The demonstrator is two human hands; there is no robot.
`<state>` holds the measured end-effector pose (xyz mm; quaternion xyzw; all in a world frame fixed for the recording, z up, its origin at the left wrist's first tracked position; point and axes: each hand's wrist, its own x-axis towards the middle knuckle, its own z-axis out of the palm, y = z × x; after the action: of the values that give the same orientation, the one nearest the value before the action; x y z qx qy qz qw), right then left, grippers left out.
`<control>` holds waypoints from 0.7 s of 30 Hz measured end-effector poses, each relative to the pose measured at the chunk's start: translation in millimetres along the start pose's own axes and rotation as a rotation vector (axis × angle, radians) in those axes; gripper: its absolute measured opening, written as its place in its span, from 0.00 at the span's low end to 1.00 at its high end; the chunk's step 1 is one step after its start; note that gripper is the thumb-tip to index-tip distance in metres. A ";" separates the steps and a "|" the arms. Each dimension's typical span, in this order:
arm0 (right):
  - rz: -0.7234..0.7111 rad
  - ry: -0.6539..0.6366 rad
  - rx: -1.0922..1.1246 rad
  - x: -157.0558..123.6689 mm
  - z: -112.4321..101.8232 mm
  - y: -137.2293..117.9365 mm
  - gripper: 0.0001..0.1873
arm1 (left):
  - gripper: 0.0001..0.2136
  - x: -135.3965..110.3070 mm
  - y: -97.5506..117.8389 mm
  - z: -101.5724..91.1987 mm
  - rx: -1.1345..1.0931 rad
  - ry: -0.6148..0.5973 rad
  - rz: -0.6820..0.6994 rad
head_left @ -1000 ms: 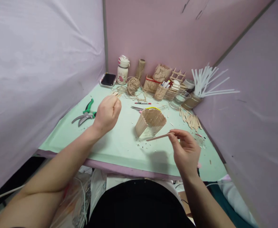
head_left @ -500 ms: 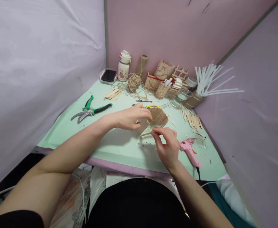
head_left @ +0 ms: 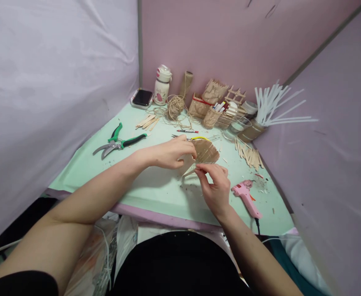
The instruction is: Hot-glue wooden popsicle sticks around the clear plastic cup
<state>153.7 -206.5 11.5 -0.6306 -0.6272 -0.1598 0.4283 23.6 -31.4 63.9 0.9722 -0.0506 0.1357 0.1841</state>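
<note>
A small container clad in wooden craft sticks (head_left: 205,152) lies tilted on the mint-green mat (head_left: 155,185). My left hand (head_left: 171,153) is closed around its left side and holds it. My right hand (head_left: 215,187) pinches a thin wooden stick (head_left: 189,172) and presses it against the container's lower edge. Both hands touch the container at the middle of the mat.
Green-handled pliers (head_left: 118,142) lie at the left, a pink glue gun (head_left: 245,196) at the right. Loose sticks (head_left: 248,154), a twine ball (head_left: 174,107), a bottle (head_left: 161,85), a phone (head_left: 141,98), stick-made holders (head_left: 211,109) and a jar of white rods (head_left: 265,113) line the back. Fabric walls enclose three sides.
My left hand came from the far left of the mat onto the container. My right hand brought the stick up to it. The glue gun came into view.
</note>
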 end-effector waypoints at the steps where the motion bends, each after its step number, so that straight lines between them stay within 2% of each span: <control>1: 0.002 0.007 0.001 0.2 0.5 0.3 0.03 | 0.17 -0.1 -0.1 0.2 -0.004 0.000 -0.001; 17: 0.003 0.054 -0.013 2.0 5.1 2.8 0.04 | 0.17 0.1 0.4 1.5 0.001 0.001 -0.016; 21: -0.044 0.083 -0.060 2.1 7.5 5.0 0.03 | 0.17 0.2 1.3 0.2 0.001 -0.007 -0.025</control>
<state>156.2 -198.8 7.0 -0.6222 -0.6174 -0.2140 0.4311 23.7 -32.8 64.3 0.9733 -0.0392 0.1302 0.1850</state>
